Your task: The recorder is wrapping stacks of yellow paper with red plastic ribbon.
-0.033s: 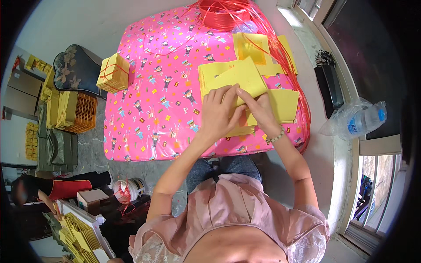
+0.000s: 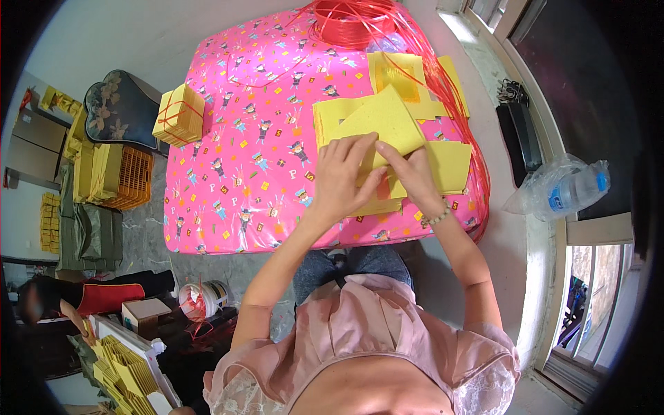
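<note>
1. Hands first: left hand (image 2: 340,178) and right hand (image 2: 413,173) are meeting over the near right part of the table (image 2: 228,207), which is wearing a pink patterned cover.
2. Left hand is curling over the near edge of a yellow paper sheet (image 2: 384,119), fingers (image 2: 360,149) pressing down on it, thumb side facing the right hand. Closed on the sheet, as far as the view is showing.
3. Right hand is pinching the same sheet from the right, fingertips touching those of the left hand; a bead bracelet (image 2: 438,217) is sitting on that wrist.
4. Sheet is lying tilted, one corner pointing away and to the right, its long axis running from the hands up toward the far right. It is rising straight ahead of both hands, neither hand clearly nearer; they are sharing its near corner.
5. Under the hands, a stack of yellow paper (image 2: 453,166) is resting flat, spreading to the right of the right hand.
6. Beyond, more loose yellow sheets (image 2: 398,72) are lying near the far right edge.
7. Farthest, a coil of red string (image 2: 353,24) is sitting at the far edge, strands trailing down the right side.
8. Well apart to the left, a tied yellow bundle (image 2: 178,114) is standing at the table's left edge.
</note>
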The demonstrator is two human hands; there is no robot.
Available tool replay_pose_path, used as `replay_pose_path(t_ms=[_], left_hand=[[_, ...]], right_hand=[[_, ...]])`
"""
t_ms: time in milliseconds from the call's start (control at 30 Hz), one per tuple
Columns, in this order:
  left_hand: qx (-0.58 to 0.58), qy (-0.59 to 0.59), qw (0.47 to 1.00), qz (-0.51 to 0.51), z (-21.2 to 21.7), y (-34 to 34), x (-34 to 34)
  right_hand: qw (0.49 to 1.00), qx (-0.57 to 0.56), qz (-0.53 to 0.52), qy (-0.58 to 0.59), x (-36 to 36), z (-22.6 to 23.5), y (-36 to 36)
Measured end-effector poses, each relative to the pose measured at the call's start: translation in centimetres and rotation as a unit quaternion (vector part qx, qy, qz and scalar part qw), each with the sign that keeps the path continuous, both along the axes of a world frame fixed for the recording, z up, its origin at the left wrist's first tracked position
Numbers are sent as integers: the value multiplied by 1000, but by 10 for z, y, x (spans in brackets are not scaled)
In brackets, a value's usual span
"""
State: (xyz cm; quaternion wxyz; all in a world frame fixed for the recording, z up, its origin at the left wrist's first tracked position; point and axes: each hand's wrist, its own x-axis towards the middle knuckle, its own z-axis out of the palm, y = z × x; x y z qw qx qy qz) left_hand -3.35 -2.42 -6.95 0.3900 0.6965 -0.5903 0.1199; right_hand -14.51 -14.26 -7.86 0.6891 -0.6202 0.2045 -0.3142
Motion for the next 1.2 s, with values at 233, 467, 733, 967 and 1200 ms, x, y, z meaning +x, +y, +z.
replay_pose_path(t_ms=[233,467,733,967,1200], left_hand=[[-50,186,981,-12,13,2,33],[26,555,796,-241,13,1,22],[5,568,793,-219,17,8,5],[21,585,781,-218,15,6,1],[55,575,791,-201,19,2,-1]], right_hand=[[995,-52,85,11,-26,22,-5],[995,2,99,-6,-32,12,-4],[998,-14,54,-22,-35,6,4],[996,-5,85,8,-42,9,0],[992,61,105,22,-39,6,-13]])
